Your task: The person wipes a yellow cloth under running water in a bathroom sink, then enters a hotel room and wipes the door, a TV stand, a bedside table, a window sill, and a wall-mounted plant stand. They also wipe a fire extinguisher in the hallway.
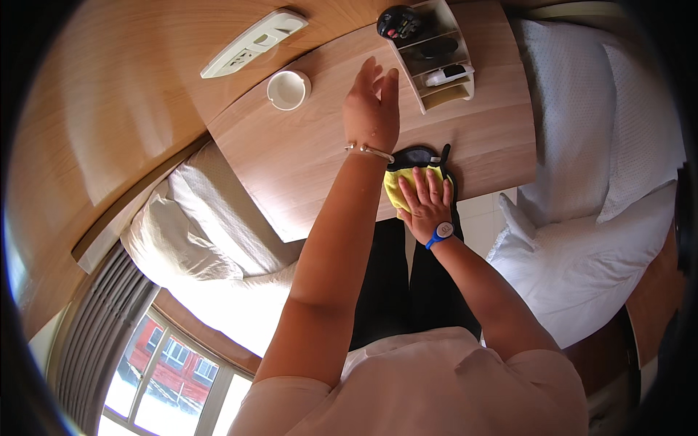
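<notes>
My left hand (373,111), with a bangle at its wrist, is raised over the wooden tabletop (322,147), fingers apart and nothing held. It is between the white round ashtray (288,90) and a compartment organizer (422,101). My right hand (428,204), with a blue wristband, lies flat on a yellow cloth with dark edging (393,188) at the table's near edge. Its fingers are spread on top and do not grip the cloth. The organizer holds a white and black item (450,74) and other dark things; a round black object (399,23) sits at its corner.
A white socket panel (253,43) is on the wood wall behind the table. Beds with white bedding (572,261) and pillows (180,234) flank the table on both sides. A window (174,376) and grey curtain (103,338) are at the lower left.
</notes>
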Tool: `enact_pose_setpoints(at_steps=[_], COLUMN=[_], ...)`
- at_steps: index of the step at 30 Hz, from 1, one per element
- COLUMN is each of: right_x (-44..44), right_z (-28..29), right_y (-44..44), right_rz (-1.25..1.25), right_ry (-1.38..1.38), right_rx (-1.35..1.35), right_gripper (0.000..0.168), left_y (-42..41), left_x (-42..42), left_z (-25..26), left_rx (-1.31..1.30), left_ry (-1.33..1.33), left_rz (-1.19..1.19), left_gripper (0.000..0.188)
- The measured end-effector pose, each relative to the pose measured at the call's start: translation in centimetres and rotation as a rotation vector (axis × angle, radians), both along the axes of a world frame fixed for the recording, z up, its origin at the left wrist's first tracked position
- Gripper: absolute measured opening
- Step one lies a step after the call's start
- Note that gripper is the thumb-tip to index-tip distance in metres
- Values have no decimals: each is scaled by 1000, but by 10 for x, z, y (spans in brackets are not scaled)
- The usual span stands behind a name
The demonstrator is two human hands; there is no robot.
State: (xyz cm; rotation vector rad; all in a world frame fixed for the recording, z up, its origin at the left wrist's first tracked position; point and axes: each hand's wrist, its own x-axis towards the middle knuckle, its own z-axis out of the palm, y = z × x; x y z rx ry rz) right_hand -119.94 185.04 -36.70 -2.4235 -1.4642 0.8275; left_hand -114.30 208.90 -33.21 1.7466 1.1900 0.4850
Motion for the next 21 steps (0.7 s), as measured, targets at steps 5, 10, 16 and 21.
enact_pose_setpoints(at_steps=[5, 10, 16, 21], right_x=[-16, 11, -21, -128], right_z=[-8, -18, -40, -46], right_y=[50, 160, 273, 340], right_rz=[36, 52, 99, 505], right_ry=[-4, -117, -242, -146], right_rx=[77, 178, 283, 361], right_gripper=[78, 69, 62, 60], left_y=[60, 101, 112, 119], left_x=[-80, -135, -278, -363], left_z=[-29, -48, -9, 39], left_rx=[418, 553, 400, 326], left_ry=[659, 629, 382, 383], left_rz=[227, 51, 365, 451], left_gripper=[97, 84, 71, 72])
